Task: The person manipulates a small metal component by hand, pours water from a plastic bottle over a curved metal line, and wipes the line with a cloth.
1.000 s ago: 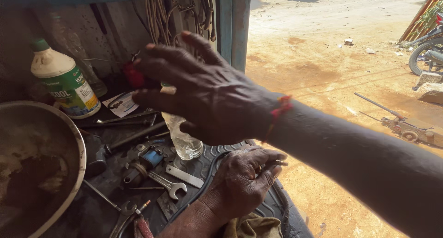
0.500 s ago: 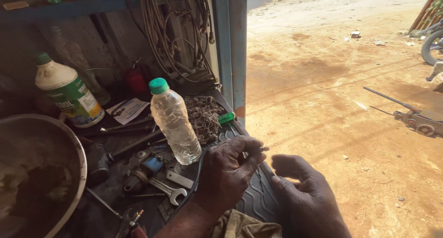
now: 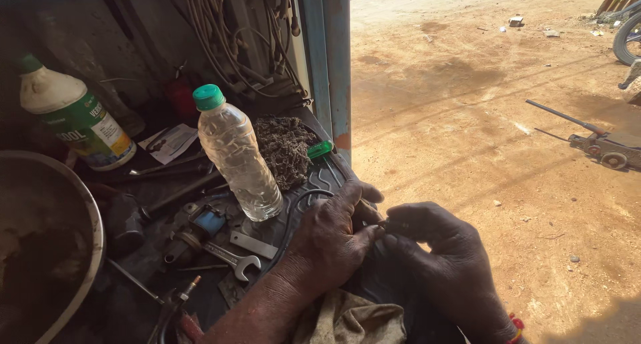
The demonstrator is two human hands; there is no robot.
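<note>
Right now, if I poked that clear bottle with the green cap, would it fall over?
Probably. The bottle stands tall, narrow and already tilted among tools on an uneven surface. It looks like thin plastic, so likely light and squashy. Once down, its round body would probably roll toward the spanner.

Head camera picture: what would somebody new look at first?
Probably the two hands meeting low in the middle, the left hand and right hand, fingertips pinching something too small to make out. Just left of them a clear plastic bottle with a green cap stands upright among spanners. Farther left is a white bottle, and to the right lies sunlit orange dirt ground.
</note>
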